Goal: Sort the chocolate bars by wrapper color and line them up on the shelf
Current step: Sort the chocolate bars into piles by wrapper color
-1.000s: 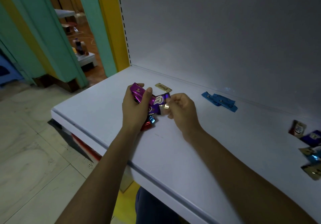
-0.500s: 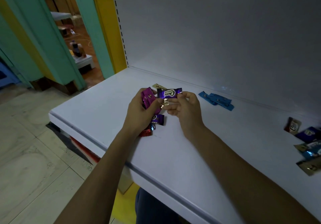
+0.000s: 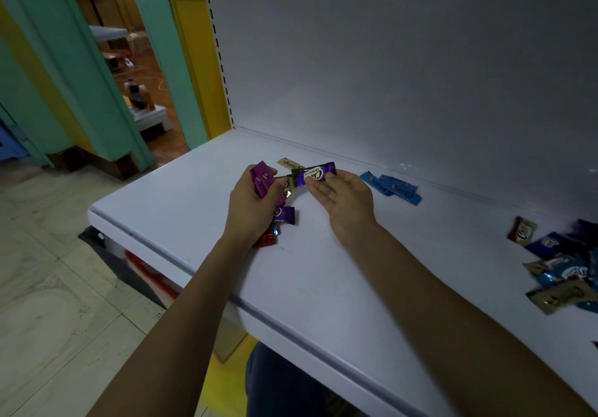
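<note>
Two hands work over the shelf (image 3: 194, 196). The left hand (image 3: 252, 209) has its fingers and thumb curled round a small stack of pink bars (image 3: 262, 180). The right hand (image 3: 346, 203) pinches a purple bar (image 3: 312, 174) by one end, thumb against fingertips; the other fingers lie nearly straight. The bar's free end reaches across almost to the left thumb. Just beyond the fingertips of both hands a gold bar (image 3: 289, 163) lies flat. Under the left palm sit a loose purple bar (image 3: 284, 214) and a red bar (image 3: 265, 240). Some blue bars (image 3: 391, 187) lie just past the back of the right hand, and a mixed pile (image 3: 563, 274) lies well apart.

The pinch looks light and the foil slippery, so the purple bar could slide out and drop among the loose ones. The pink stack might fan out if the left grip slackens. Purple and pink are close shades in this dim light, so they could easily be misfiled. The left wrist could nudge the red bar toward the front edge.
</note>
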